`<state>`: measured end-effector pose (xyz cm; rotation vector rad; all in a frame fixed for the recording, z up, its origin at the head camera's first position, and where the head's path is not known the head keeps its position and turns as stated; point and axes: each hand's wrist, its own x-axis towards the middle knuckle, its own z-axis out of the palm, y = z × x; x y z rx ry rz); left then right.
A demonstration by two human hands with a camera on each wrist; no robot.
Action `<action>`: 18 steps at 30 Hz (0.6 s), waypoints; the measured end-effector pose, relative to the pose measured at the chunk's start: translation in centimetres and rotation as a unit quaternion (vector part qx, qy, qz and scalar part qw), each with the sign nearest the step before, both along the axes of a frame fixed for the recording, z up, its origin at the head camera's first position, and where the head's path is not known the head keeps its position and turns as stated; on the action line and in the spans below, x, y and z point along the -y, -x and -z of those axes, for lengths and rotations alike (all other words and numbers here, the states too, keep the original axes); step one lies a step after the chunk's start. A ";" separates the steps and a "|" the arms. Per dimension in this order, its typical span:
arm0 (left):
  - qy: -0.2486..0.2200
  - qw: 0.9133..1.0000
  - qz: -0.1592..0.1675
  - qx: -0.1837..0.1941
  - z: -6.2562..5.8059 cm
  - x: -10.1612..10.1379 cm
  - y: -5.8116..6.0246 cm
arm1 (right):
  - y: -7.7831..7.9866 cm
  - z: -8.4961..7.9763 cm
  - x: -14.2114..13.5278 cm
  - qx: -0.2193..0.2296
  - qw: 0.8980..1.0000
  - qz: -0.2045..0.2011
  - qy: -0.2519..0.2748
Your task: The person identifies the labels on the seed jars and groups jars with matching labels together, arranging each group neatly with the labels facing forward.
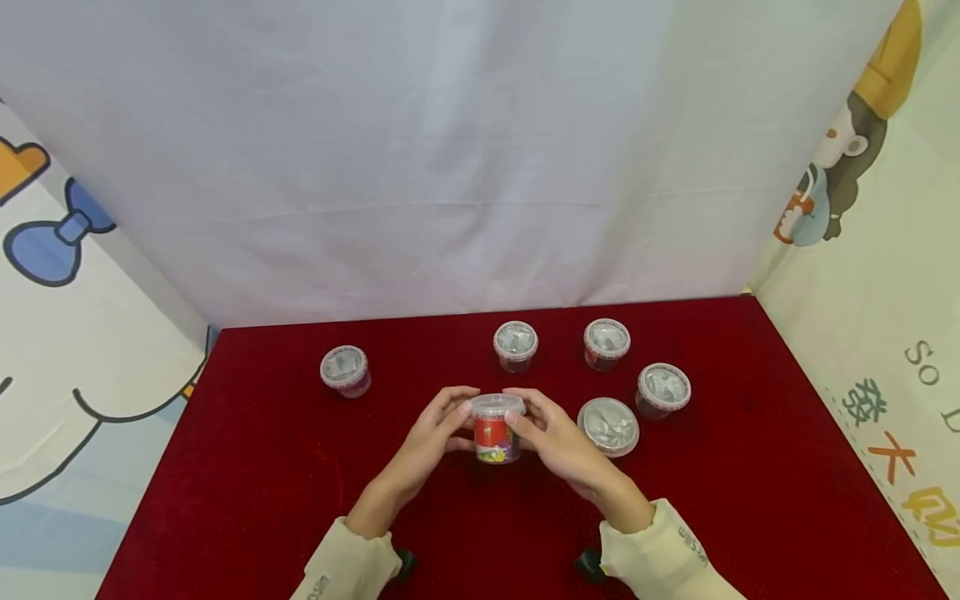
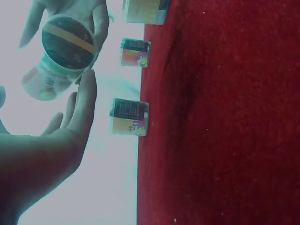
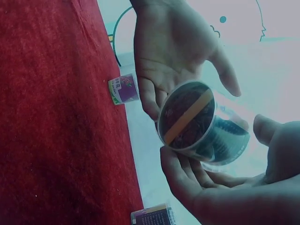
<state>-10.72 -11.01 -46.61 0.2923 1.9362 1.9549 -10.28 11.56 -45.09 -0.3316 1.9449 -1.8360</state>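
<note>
Between both hands is a small plastic tub (image 1: 492, 442) with a clear lid and a red label, upright and raised above the red cloth. My left hand (image 1: 422, 443) holds its left side, thumb near the lid rim. On the other side my right hand (image 1: 561, 443) grips it, the thumb across the front by the lid and the fingers behind. Seen from below in the right wrist view, the tub (image 3: 187, 117) has dark contents and an orange stripe across its base. The left wrist view also shows the tub's base (image 2: 69, 43) between the fingers.
Several similar lidded tubs stand on the red cloth (image 1: 247, 475): one tub (image 1: 345, 371) at left, others at the back (image 1: 515, 346), back right (image 1: 606, 343) and right (image 1: 663, 390). A round silvery-topped container (image 1: 608, 427) sits near my right hand. White curtains (image 1: 450, 167) enclose the table.
</note>
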 end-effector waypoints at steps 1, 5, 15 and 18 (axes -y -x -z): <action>-0.007 1.000 0.011 0.005 0.0 0.1 0.0 | 0.0 0.0 -0.1 0.005 1.000 -0.007 0.007; -0.019 0.998 0.050 0.016 0.2 0.3 0.0 | 0.0 -0.1 -0.2 0.013 1.000 -0.017 0.014; -0.019 0.999 0.023 0.014 0.2 0.0 -0.1 | -0.3 -0.4 0.4 -0.007 0.999 0.033 -0.012; -0.012 1.000 0.004 0.007 0.3 -0.2 -0.2 | -0.4 -0.6 0.6 -0.019 0.997 0.056 -0.041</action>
